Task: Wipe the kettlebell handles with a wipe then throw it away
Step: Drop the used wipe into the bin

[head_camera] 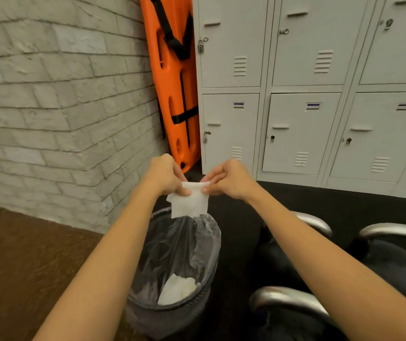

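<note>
A bank of grey lockers (305,94) fills the back, with an orange board (172,82) leaning between it and the pale brick wall (49,94); lower right, on the dark floor, stand black kettlebells with steel handles (290,299); beside them, a bin (172,313) lined with a clear bag, a crumpled white sheet already lying inside; above the bin's far rim hangs the wipe (189,203), spread flat between both hands; the left hand (165,175) pinches its upper left corner between thumb and curled fingers, the right hand (226,179) pinches the upper right edge likewise, so the sheet dangles below the two grips; whether the handles are wiped cannot be told, though the step looks to me like either unfolding a fresh wipe or the throw-away; if the latter, the next move calls only for both pinches to loosen over the bag's mouth
</note>
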Tool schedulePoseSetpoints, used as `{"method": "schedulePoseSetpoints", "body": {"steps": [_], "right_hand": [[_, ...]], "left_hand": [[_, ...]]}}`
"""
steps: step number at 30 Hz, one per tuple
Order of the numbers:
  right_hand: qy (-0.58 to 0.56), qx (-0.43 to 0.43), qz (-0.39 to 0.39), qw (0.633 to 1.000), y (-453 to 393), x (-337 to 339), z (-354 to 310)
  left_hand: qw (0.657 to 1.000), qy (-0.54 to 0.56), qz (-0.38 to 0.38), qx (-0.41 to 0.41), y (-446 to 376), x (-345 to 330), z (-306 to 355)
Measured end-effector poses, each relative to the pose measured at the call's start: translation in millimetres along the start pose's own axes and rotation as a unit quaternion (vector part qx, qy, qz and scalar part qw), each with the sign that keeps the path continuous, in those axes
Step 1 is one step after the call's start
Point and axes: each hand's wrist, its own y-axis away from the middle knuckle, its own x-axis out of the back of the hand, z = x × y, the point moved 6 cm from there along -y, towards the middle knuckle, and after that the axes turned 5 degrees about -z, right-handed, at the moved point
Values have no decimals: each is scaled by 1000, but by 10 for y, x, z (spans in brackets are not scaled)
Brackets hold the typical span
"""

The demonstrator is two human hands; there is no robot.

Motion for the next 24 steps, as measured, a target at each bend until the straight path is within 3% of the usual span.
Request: {"method": "schedulePoseSetpoints", "body": {"steps": [4, 6, 10, 16, 20, 24], "right_hand": [[6, 16, -23, 1000, -55, -105, -40], [-81, -9, -42, 996, -75, -149, -10], [-302, -64, -106, 945, -51, -299, -5], [-334, -75, -92, 935, -25, -307, -44], [-399, -78, -38, 913, -50, -320, -17], [-463, -61, -61, 882, -70, -367, 2]], "left_hand": [[998, 55, -14, -3, 47, 87, -194], [987, 150, -52, 3, 80, 101, -272], [928, 357, -107, 1, 121, 58, -283], [904, 423, -55, 26, 66, 32, -279], [886, 449, -116, 24, 68, -69, -379], [841, 521, -143, 0, 60, -73, -449]]}}
